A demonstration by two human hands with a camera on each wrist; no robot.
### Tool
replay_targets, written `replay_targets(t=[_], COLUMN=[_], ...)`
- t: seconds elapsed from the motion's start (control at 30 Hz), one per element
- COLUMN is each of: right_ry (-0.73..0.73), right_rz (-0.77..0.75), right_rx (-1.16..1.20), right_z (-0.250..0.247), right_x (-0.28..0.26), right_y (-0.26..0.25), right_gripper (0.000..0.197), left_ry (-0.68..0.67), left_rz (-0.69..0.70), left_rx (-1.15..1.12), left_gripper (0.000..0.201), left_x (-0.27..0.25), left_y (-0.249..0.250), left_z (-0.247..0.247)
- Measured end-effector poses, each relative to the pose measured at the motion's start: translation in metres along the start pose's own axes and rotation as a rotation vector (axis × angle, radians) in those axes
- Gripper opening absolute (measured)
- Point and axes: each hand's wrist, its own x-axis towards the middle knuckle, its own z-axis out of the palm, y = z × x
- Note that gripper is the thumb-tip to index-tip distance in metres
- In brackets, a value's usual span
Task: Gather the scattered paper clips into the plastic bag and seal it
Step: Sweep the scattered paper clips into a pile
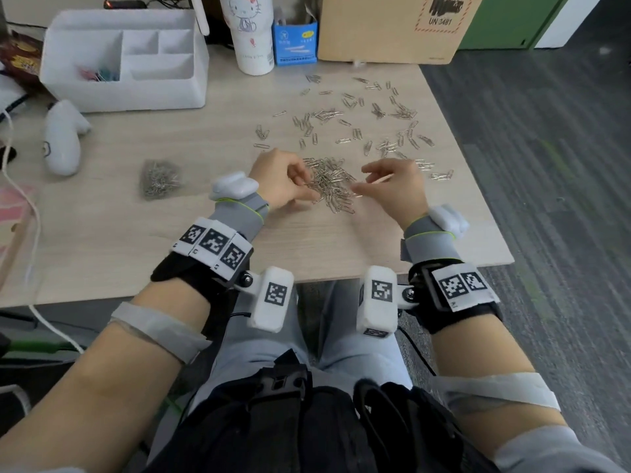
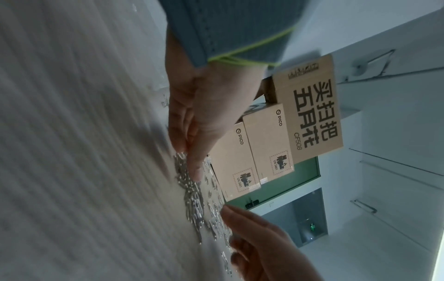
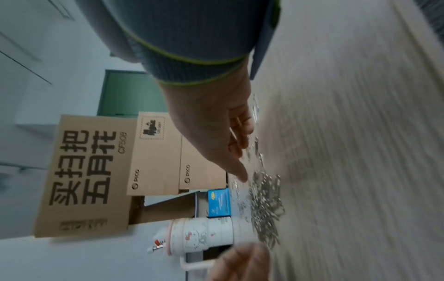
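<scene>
A heap of silver paper clips (image 1: 331, 184) lies on the wooden table (image 1: 170, 261) between my two hands. My left hand (image 1: 304, 186) rests at the heap's left side, its fingers reaching into the clips (image 2: 192, 199) and holding nothing. On the right side my right hand (image 1: 367, 180) hovers with fingers spread and relaxed, one fingertip near the heap (image 3: 264, 201). Many loose clips (image 1: 358, 121) are scattered behind the heap toward the far right. The small clear plastic bag (image 1: 160, 179), with several clips inside, lies flat to the left.
A white desk organizer (image 1: 126, 59), a white tumbler (image 1: 251, 32), a blue box (image 1: 295, 42) and a cardboard box (image 1: 392, 25) line the back. A white handheld device (image 1: 63, 138) lies at the left. The table's right edge (image 1: 478, 186) runs close to the scattered clips.
</scene>
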Motion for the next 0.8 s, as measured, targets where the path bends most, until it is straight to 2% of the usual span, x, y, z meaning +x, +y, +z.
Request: replay_targets(t=[0.1,0.2,0.43,0.5,0.57,0.63,0.7,0.8], right_ry=[-0.072,-0.161,-0.124,-0.035,0.142,0.281,0.300,0.214], right_rz=[0.043,0.054,-0.011,-0.025,-0.025,0.000,0.057,0.240], right_rx=[-0.172,-0.279,-0.094,-0.019,-0.001,-0.121,-0.274,-0.393], right_z=[-0.016,-0.013,0.012,0.006,-0.004,-0.014,-0.022,-0.024], right_x=[0.001,-0.002,0.001,0.004,0.007,0.012,0.018,0.025], right_y=[0.004,0.005,0.003,0.004,0.009,0.016,0.025,0.034], right_gripper=[0.049,0.057,0.029,0.024,0.026,0.039,0.059,0.075], left_ry=[-0.141,-0.142,-0.091,0.018,0.193,0.265,0.214,0.117], left_rz=[-0.033,-0.019,0.058,0.091,0.105,0.073,-0.002,-0.162], left_rx=[0.099,0.105,0.125,0.085,0.076,0.133,0.205,0.329], left_gripper=[0.023,0.019,0.007,0.004,0.012,0.027,0.043,0.060], left_x=[-0.002,0.001,0.012,0.012,0.015,0.023,0.035,0.051], left_y=[-0.002,-0.001,0.009,0.011,0.008,0.002,-0.004,-0.012], left_z=[-0.003,0.007,0.021,0.016,0.009,0.003,0.001,0.001])
